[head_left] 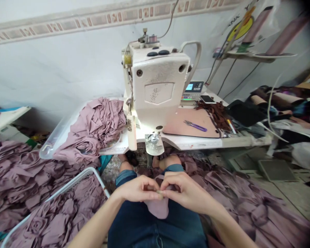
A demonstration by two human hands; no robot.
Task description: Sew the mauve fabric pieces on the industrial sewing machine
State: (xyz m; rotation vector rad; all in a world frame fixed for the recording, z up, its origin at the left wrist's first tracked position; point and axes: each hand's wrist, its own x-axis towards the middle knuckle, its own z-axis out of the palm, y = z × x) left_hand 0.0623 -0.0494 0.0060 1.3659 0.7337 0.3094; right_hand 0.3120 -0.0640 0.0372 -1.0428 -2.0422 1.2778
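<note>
Over my lap, both hands pinch a small mauve fabric piece (158, 206). My left hand (136, 189) has its fingers closed on the piece's upper edge from the left. My right hand (184, 190) grips the same edge from the right, fingertips meeting the left hand's. The lower part of the piece hangs down against my blue jeans (155, 227). A white sewing machine (156, 89) stands on the table straight ahead, beyond my knees.
A clear tray (50, 143) heaped with mauve fabric sits left of the machine. A white basket (74, 181) of the same fabric stands at lower left. More mauve pieces cover the floor (248, 199) on both sides. Purple snips (195, 126), a phone (207, 99) and brown scraps (217, 113) lie on the table.
</note>
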